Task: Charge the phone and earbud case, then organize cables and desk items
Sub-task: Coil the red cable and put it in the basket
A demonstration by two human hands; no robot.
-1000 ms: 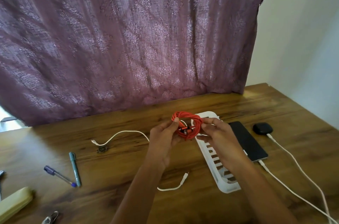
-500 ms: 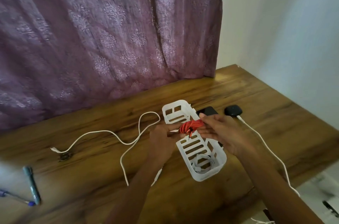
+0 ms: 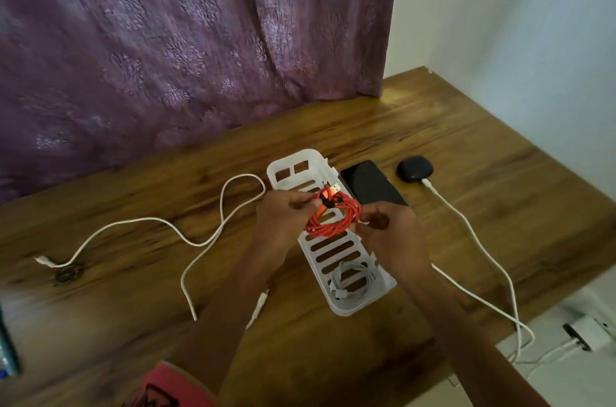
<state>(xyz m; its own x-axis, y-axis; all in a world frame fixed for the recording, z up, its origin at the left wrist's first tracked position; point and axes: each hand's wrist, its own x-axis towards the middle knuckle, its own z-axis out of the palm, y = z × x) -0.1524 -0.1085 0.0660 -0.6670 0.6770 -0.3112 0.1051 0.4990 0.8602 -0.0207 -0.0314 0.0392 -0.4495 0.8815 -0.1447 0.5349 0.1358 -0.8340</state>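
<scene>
A coiled red cable [image 3: 334,217] hangs just over the white slotted basket [image 3: 386,283] in the middle of the wooden desk [image 3: 466,173]. My left hand [image 3: 283,220] pinches its left side near the plug. My right hand [image 3: 390,233] holds its right side. A coiled white cable [image 3: 351,283] lies in the basket's near end. The black phone [image 3: 371,185] lies right of the basket. The black earbud case [image 3: 415,168] sits further right with a white cable [image 3: 473,240] plugged in.
A loose white cable [image 3: 206,233] snakes over the desk left of the basket. A small dark round thing [image 3: 66,274] lies by its far plug. A pen [image 3: 6,350] shows at the left edge. Purple curtain behind; a white charger [image 3: 586,335] sits on the floor at right.
The view has swung right and down. Both hands have carried the red coil from chest height down over the basket, and the coil has turned flatter.
</scene>
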